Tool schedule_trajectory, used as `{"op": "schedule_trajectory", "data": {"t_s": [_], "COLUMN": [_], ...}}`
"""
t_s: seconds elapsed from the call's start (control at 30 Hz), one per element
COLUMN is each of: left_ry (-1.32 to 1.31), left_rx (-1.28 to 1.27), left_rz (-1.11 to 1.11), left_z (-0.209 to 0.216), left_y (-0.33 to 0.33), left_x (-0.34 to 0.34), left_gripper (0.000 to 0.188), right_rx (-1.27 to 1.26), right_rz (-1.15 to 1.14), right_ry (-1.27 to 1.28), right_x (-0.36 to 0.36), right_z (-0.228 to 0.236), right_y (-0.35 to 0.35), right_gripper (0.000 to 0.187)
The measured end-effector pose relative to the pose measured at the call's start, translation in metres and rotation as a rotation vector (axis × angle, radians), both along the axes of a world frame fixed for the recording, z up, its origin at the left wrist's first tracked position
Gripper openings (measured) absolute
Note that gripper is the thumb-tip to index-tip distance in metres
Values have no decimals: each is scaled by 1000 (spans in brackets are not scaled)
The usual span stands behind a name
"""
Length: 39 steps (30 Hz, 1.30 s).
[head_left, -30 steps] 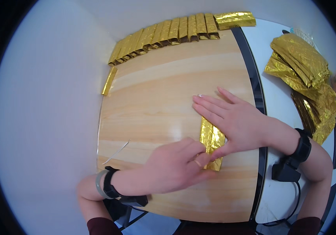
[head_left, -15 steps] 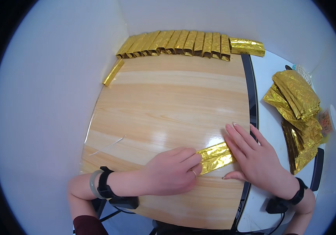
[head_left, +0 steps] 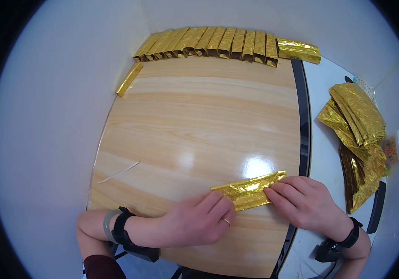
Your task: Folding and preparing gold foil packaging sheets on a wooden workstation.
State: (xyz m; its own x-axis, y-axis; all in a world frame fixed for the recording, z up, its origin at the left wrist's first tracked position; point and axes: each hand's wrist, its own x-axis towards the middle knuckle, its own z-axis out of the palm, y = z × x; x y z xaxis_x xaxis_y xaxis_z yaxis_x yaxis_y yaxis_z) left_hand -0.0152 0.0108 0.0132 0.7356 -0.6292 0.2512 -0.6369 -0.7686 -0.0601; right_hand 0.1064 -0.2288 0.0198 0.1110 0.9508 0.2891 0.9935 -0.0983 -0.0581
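**Both hands grasp the gold foil strip, one near each end**

Left hand (head_left: 204,218): fingers curled over the left end of the gold foil strip (head_left: 250,189); thumb contact hidden. Right hand (head_left: 304,200): fingertips pinch it near the right end. Strip is in the lower middle of the frame, just right of centre, over the wood-grain tabletop (head_left: 194,111), slanting up to the right. Lengthwise folds visible, surface crinkled.

Risks, my read:
- Skewed crease: if the two ends get worked unevenly, the long fold drifts off parallel.
- Tear or crush: foil looks thin, so a hard pinch at the right end could nick the edge.
- Springback: letting go of either end early could open the fold.
- Low odds: right forearm swinging outward could brush the foil sheet pile (head_left: 357,114), right side of frame, and slide the loose sheets.

Containers:
- Clear tub (head_left: 395,148), far right, partly behind the pile: small orange bits inside, can't tell what.
- White lattice holder (head_left: 364,87), upper right, mostly hidden: contents not readable.
- Row of folded gold tubes (head_left: 208,42), along the top: near ends gape, dark inside, no filling visible.
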Motion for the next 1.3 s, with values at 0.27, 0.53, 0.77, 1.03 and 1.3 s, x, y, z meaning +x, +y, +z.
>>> {"op": "schedule_trajectory", "data": {"t_s": [0.27, 0.53, 0.77, 1.03, 1.3], "left_ry": [-16, 329, 377, 416, 390], "left_rx": [-123, -408, -561, -558, -587], "left_rz": [65, 283, 357, 372, 225], "left_z": [-3, 2, 7, 4, 5], "left_y": [3, 12, 15, 17, 19], "left_x": [2, 15, 26, 34, 39], "left_gripper": [23, 18, 14, 26, 21], "right_rx": [37, -2, -59, -80, -2], "right_rz": [-120, -224, -381, -389, -275], "right_ry": [108, 277, 538, 628, 629], "right_x": [-1, 8, 22, 30, 28], "right_z": [-1, 4, 13, 18, 17], "right_y": [0, 7, 21, 19, 11], "right_gripper": [29, 19, 23, 18, 17]}}
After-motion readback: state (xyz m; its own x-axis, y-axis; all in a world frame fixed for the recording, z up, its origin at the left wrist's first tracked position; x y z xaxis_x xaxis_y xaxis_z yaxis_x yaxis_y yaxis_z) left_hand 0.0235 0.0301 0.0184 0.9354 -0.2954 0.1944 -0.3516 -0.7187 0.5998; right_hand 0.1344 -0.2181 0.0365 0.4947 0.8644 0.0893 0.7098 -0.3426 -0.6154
